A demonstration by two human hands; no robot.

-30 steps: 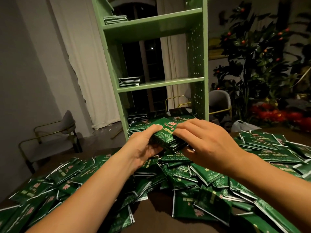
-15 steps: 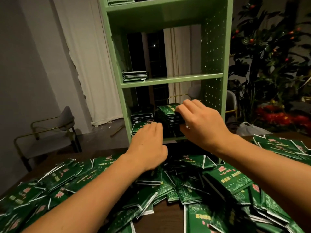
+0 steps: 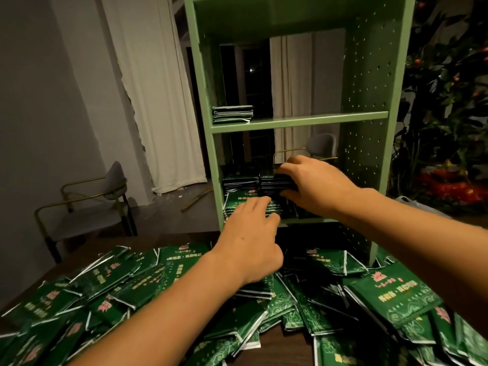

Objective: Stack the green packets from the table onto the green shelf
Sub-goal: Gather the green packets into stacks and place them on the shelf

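On green shelf [image 3: 298, 120]: flat glossy packets [image 3: 274, 182], right hand [image 3: 317, 186].

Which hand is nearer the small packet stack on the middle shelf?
Right. The right hand is just below and right of the small stack; the left hand is lower, over the table.

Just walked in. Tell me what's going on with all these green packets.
A person is moving green packets from the table onto a green shelf. The right hand grips a bundle of packets inside the lower compartment, beside stacks already there. The left hand reaches toward the front stack, fingers fairly straight. A small stack sits on the level above. A big loose pile of packets covers the table in front.
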